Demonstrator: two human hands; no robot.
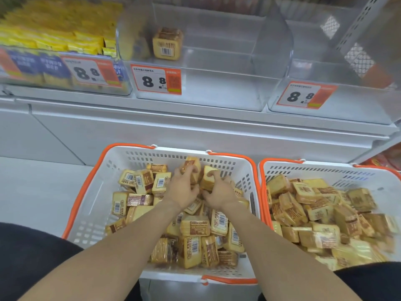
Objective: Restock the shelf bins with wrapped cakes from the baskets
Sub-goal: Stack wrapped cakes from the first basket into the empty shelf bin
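Note:
Two white baskets with orange handles stand below the shelf. The left basket [102, 192] and the right basket [325, 170] both hold several wrapped cakes. Both my hands reach into the left basket near its far wall. My left hand [182, 190] grips a wrapped cake [192, 164] that stands upright. My right hand [219, 192] grips another wrapped cake [208, 177] beside it. On the shelf above, the middle clear bin [217, 94] holds one wrapped cake [166, 44] at its back left.
The left clear bin [125, 88] is packed with yellow and blue packets. The right clear bin [347, 114] shows nothing inside. Orange price tags reading 8.8 [156, 80] hang on each bin front. A white shelf ledge [195, 122] runs between bins and baskets.

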